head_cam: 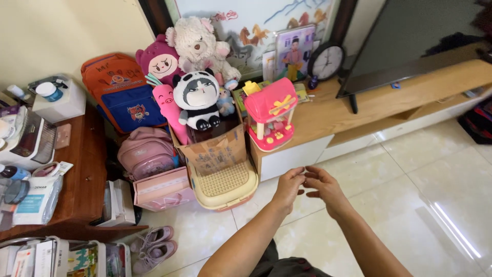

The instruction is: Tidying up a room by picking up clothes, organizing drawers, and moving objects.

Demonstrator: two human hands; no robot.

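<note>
Looking down from the head camera, I see my 2 hands meeting in mid-air over the pale tiled floor (410, 169). My left hand (290, 185) has its fingers curled loosely inward, and my right hand (323, 187) has its fingers half spread and bent; the fingertips of the 2 hands touch or nearly touch, and I can make out nothing held between them. Whether something very small is pinched there I cannot tell.

The nearest things lie just beyond the fingers: the white front of the low wooden cabinet (328, 115), and to its left a cream plastic basket (225, 184) on the floor, near my left hand but apart from it. A cardboard box (215, 149) stands in that basket, filled with plush toys, a panda-like one (197, 100) at the front. On the cabinet corner above my hands sits a pink toy stand (270, 120), well clear of both hands.

Further along the cabinet top are a round clock (327, 61) and a dark flat screen (410, 41). Left of the box I see a pink backpack (146, 154), an orange and blue backpack (120, 90), a brown side table (87, 174) crowded with boxes, and a pair of pale pink shoes (154, 246) on the tiles.
</note>
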